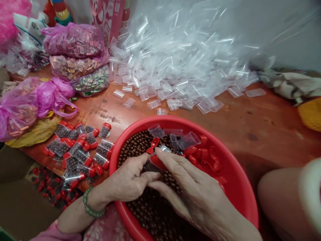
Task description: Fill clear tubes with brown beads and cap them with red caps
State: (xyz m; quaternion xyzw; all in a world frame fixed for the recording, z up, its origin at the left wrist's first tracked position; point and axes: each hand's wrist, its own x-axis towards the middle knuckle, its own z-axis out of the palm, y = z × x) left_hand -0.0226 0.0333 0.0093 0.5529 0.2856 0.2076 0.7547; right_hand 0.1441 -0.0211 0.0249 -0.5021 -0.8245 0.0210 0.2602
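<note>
Over a red basin of brown chocolate balls, my two hands meet around one small clear plastic tube with a red cap. My left hand, closed, grips the tube, most of which is hidden by the fingers. From the other side my right hand presses its fingers and thumb together around the capped end. Just beyond the fingertips is a small red plastic spoon; whether it is held I cannot tell. Loose clear tubes and red caps lie inside the basin.
Left of the basin lie several filled tubes with red caps, with more in a box below the table edge. A big heap of clear tubes spreads at the back. Tied pink bags stand at the left. A knee is at right.
</note>
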